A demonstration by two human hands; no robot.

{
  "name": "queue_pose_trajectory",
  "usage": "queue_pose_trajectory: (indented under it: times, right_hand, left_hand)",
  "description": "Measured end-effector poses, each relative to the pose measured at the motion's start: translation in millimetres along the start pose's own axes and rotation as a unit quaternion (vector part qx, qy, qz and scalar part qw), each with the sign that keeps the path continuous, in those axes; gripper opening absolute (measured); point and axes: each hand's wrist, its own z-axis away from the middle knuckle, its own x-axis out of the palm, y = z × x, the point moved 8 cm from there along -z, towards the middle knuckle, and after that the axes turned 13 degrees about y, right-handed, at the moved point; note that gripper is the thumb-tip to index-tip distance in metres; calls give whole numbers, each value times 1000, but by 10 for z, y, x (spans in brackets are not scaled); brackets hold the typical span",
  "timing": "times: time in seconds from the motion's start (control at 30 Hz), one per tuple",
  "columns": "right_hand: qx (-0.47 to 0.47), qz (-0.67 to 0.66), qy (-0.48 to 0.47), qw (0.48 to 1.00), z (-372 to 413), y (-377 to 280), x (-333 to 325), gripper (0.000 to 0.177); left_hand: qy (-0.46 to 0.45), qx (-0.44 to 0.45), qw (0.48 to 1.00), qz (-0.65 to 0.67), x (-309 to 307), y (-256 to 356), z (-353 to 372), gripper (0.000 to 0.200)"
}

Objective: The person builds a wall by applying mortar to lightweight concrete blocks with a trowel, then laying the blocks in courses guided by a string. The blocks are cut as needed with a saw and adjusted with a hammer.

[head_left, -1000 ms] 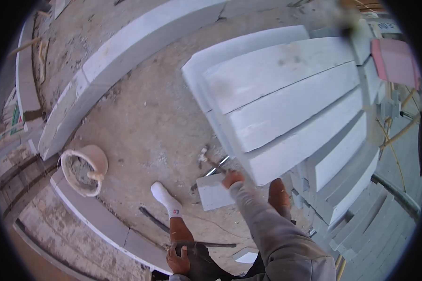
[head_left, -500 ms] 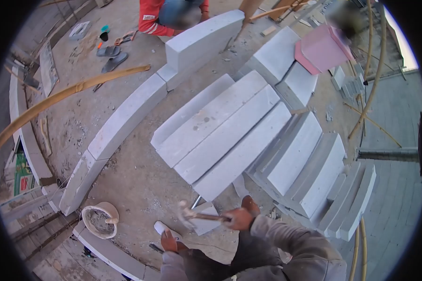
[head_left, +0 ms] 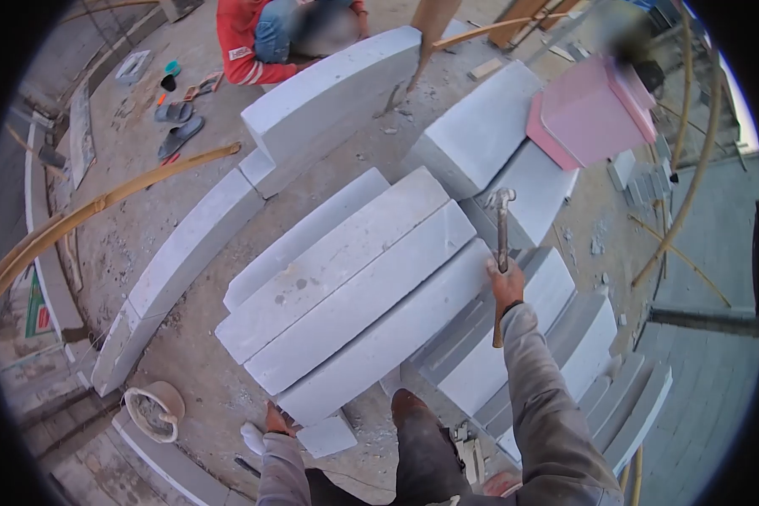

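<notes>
My right hand [head_left: 506,285] is wrapped round the wooden handle of a hammer [head_left: 503,228], its metal head pointing up and away from me. It is over the right end of a stack of long pale blocks [head_left: 354,282]. My left hand [head_left: 280,419] is low, by the near left end of those blocks, beside a small pale block piece [head_left: 327,435]; its fingers are partly hidden, and what it holds, if anything, cannot be made out. More curved blocks [head_left: 514,337] lie under and right of my right forearm.
A co-worker in red [head_left: 243,42] crouches behind a low curved block wall [head_left: 337,84]. A pink box [head_left: 590,110] sits on blocks at the upper right. A bucket [head_left: 154,411] is at the lower left; a bamboo pole [head_left: 101,205] crosses the left side.
My right hand has moved up and to the right with the hammer, from near my knees to over the blocks. My left hand has shifted slightly up and left. The view has shifted.
</notes>
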Motion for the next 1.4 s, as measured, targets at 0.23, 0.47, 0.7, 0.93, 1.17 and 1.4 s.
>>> queue_pose_trajectory:
  times: [0.23,0.47,0.7,0.93,1.17,1.4]
  right_hand:
    - [33,3,-27,999,-211,-113,508,40]
    - [49,9,10,999,-155,-91,360,40]
    - [17,1,59,998,-24,331,78,36]
    - [53,32,43,997,-14,348,81,34]
    - [68,137,-11,988,-69,345,75,30]
    - [82,163,-62,981,80,487,-158,33]
  left_hand:
    - [-270,131,944,137,576,402,-31,63]
    - [-217,100,954,183,627,327,-9,63]
    - [-173,70,964,191,530,184,183,64]
    - [-178,78,964,179,706,275,221,64]
    - [-185,80,966,165,748,263,423,65]
    - [-165,25,982,91,620,32,1118,65]
